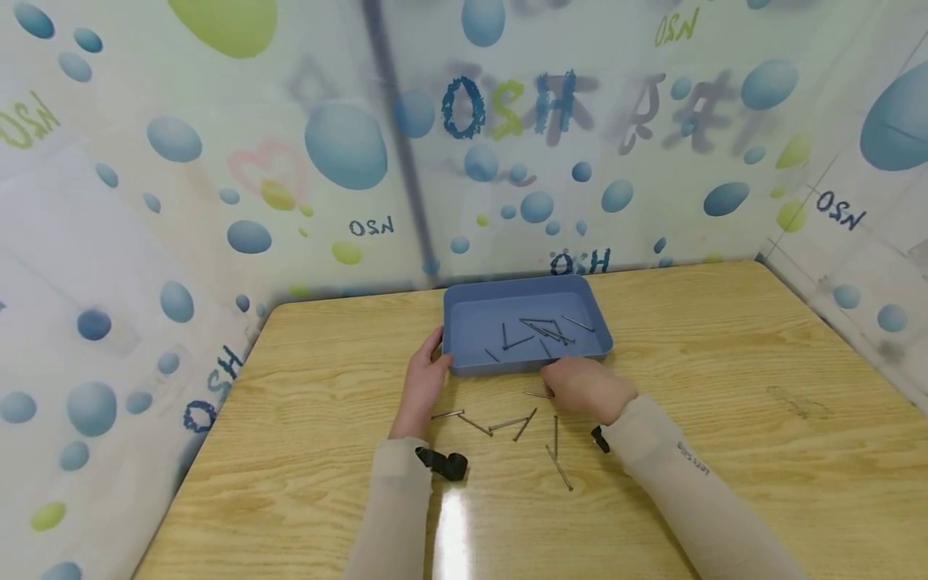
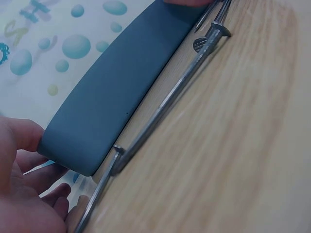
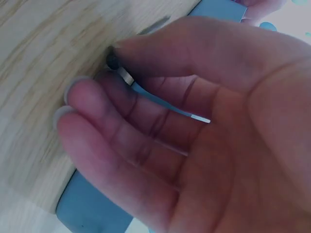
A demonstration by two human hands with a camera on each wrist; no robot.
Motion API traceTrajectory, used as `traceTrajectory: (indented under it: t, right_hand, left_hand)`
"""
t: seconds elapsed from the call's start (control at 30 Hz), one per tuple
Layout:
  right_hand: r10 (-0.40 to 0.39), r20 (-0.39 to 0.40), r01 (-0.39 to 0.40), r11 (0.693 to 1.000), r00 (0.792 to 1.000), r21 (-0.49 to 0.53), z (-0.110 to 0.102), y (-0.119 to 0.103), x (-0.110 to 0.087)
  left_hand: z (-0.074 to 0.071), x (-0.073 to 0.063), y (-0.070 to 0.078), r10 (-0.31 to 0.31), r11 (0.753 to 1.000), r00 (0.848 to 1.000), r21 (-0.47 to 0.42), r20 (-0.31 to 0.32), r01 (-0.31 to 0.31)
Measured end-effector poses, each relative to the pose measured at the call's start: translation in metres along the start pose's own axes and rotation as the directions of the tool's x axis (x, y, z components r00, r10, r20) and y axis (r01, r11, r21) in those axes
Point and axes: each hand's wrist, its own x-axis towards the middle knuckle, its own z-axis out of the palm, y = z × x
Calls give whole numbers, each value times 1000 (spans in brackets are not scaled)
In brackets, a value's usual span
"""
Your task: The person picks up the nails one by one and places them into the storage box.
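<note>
Nearest me, my pale sleeves [image 1: 395, 515] reach over the wooden table [image 1: 725, 354] in front of the blue tray [image 1: 474, 318]; the right one bears small dark lettering [image 1: 693, 458]. At my left cuff sits a black wrist piece [image 1: 444, 465], in front of the tray's left end, and part of another shows at my right cuff.

Farther on, loose nails [image 1: 507, 424] lie scattered on the table in front of the tray. Two are before its right half, one pointing toward the tray and one slanting; two more lie before its middle, and another two before its left end. One more lies just in front of its near wall, beside my right hand [image 1: 590, 387].

That hand is low at the tray's near wall, thumb and forefinger clamped on a nail [image 3: 125, 76] close to its head, the other fingers bent alongside. I can't tell how much of the shank is hidden between them.

My left hand [image 1: 425, 383] grips the tray's near left corner, thumb against the wall and fingers bent round the end.

Inside the tray more nails [image 1: 519, 342] lie flat, several crossed right of its middle. Beyond the tray's far side stands a pale wall [image 1: 638, 48] printed with blue and green drops and lettering.
</note>
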Motion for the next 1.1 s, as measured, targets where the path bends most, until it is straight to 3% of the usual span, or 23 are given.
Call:
traceTrajectory:
  t: [0.23,0.77,1.1]
  right_hand:
    - [22,71,-24,999,997,26,1,2,4]
    - [-51,140,35,993,989,113,-3,10,7]
    - [-116,92,102,984,989,149,-9,15,3]
  left_hand:
    - [0,0,0,-1,1000,1000,-5,-1,1]
    - [0,0,-1,-6,1000,1000,13,-1,6]
    - [1,0,-1,-8,1000,1000,1,0,8]
